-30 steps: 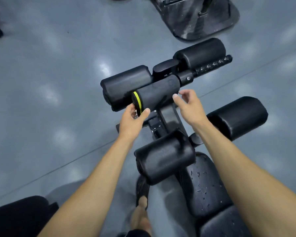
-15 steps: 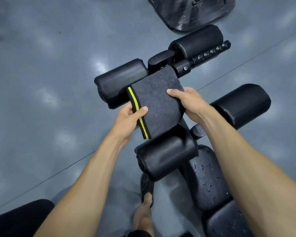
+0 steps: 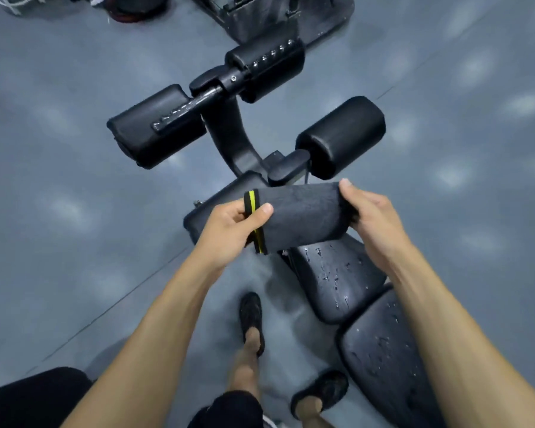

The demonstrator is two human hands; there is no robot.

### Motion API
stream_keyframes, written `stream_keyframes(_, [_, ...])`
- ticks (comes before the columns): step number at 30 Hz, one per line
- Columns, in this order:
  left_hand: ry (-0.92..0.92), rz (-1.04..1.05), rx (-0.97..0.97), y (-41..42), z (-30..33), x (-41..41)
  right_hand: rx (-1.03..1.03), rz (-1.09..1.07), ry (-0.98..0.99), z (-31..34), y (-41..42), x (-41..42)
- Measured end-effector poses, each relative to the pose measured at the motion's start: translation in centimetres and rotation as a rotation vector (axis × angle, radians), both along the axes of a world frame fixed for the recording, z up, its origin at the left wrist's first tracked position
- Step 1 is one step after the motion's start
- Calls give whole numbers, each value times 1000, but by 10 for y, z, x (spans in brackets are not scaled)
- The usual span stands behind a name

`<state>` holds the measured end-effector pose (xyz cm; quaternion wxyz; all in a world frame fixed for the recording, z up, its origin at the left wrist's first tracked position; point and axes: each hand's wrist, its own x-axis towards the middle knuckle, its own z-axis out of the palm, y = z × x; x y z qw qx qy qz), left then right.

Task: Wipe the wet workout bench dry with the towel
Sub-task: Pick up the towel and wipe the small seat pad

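Here the dark grey towel [image 3: 300, 216], edged with a yellow stripe at its left end, is stretched between both hands above the near end of the workout bench [image 3: 337, 282]. The left hand [image 3: 233, 228] grips the striped end, thumb pressed over the cloth and fingers curled beneath; the right hand [image 3: 372, 216] clasps the opposite end, its thumb on top. How many folds the towel has cannot be made out, since its underside is hidden.

The towel and left hand cover most of a black roller pad [image 3: 204, 211] just behind them. Below the towel, the bench's black seat pads carry scattered water droplets; the nearer pad [image 3: 383, 366] is partly covered by the right forearm and cut off by the lower edge of the view. It looks as though the towel hangs just clear of the wet pad, though the angle makes that hard to judge.

Two feet in dark sandals [image 3: 252, 319] stand on the grey floor [image 3: 59, 211] beside the bench.
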<state>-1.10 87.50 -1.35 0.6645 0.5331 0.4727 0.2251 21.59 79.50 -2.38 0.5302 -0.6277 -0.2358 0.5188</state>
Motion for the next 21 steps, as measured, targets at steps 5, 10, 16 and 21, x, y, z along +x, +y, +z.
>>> stream_keyframes(5, [53,-107,106,-78,-32,24,42,-99,-75,-43,-95,21])
stream_keyframes(10, [152,-162,138,-122,-100,36,19,-176,-211,-94,-158,13])
stream_keyframes(16, [183,-117,341,-139,-213,22,15,-261,-460,-210,-191,-2])
stream_keyframes(21, [9,-193,351,-137,-299,5,154,-257,-467,-295,-198,-19])
